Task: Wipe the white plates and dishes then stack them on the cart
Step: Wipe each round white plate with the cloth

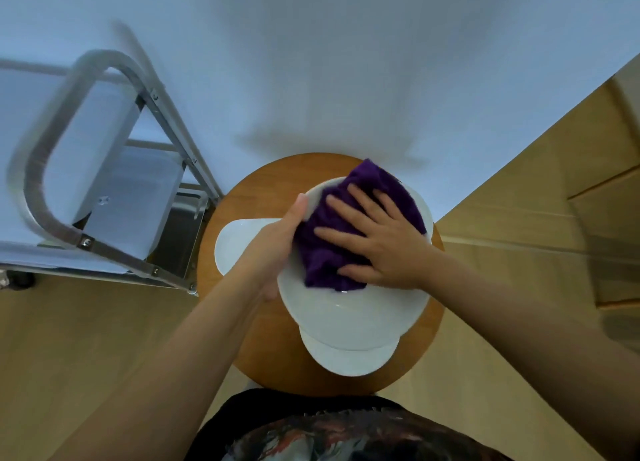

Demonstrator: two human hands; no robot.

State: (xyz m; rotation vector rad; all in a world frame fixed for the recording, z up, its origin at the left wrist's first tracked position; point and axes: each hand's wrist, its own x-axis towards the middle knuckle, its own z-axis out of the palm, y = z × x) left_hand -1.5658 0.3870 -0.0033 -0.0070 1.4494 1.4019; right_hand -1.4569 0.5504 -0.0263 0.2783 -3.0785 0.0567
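Round wooden stool (266,353) bears two white plates (239,242).

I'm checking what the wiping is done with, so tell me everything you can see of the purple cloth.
The purple cloth is a deep violet, plush-looking fabric, bunched and folded, not spread flat. It lies inside the large white dish, over its far half. The right hand presses on it with fingers spread flat; the left hand, gripping the dish's left rim, touches its left edge.

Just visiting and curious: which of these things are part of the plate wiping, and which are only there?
In the job: purple cloth, large white plate, two more white dishes, metal cart, left hand, right hand.
Just there: round wooden table, wall.
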